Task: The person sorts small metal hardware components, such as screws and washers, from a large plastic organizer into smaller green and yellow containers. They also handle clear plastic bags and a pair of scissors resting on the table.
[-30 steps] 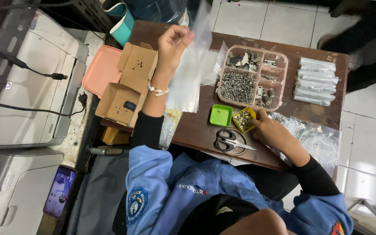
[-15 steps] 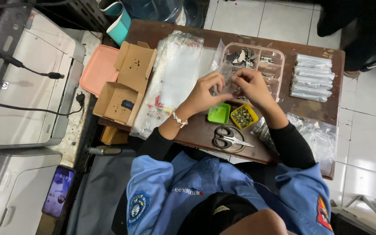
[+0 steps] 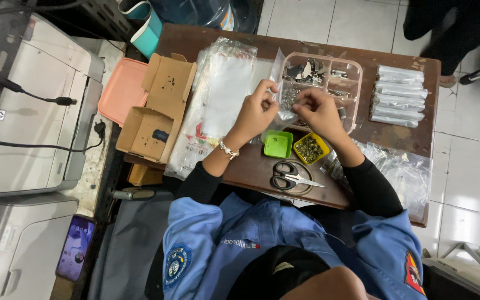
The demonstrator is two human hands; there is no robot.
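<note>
Seen from above, a person in a blue work shirt sits at a brown wooden table, both hands raised over a clear plastic tray divided into compartments of small metal parts. The left hand pinches the edge of a small clear plastic bag between thumb and fingers, holding it upright with its mouth near the other hand, apparently so parts can drop in. The right hand has its fingertips drawn together just beside the bag; whether they grip a part cannot be made out.

Within easy reach below the hands sit a green square lid and a yellow square tub of brassy screws, with black-handled scissors lying flat nearer the body. A stack of glossy empty bags lies to the left, beside an open cardboard box and a salmon-pink tray. Filled, sealed packets are lined up in a neat pile at the table's far right, and more crinkled bags spill over its near right corner.
</note>
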